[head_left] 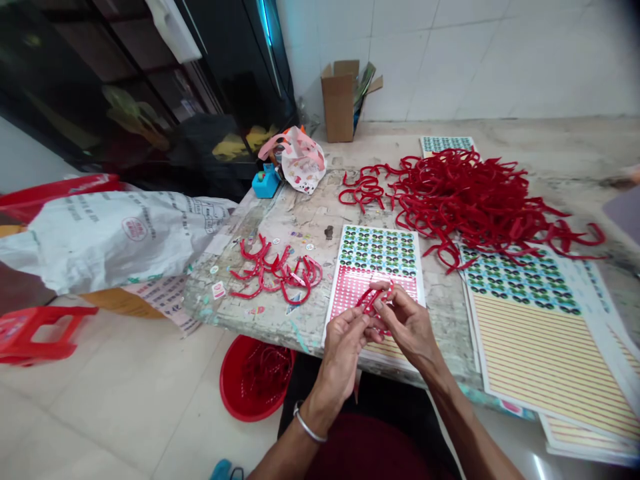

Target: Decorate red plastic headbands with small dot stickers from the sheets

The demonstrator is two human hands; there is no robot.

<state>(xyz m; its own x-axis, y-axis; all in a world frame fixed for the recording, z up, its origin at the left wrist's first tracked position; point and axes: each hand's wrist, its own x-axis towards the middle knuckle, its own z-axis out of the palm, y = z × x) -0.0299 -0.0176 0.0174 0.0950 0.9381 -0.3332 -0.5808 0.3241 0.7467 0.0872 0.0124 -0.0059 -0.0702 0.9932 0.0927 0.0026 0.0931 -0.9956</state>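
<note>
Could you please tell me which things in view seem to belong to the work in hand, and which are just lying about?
Likely in use:
- red curved strips, some in both hands
- printed sheet beneath the hands
- red basin holding red pieces

Probably lying about:
- cardboard box
- white sack
- red stool

The curved red band [368, 300] sits between the fingers, above the patterned sheet [349, 285]

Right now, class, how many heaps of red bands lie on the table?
2: a small heap left of the left hand, and a big heap farther back, right of the box. No other heap seems hidden.
</note>
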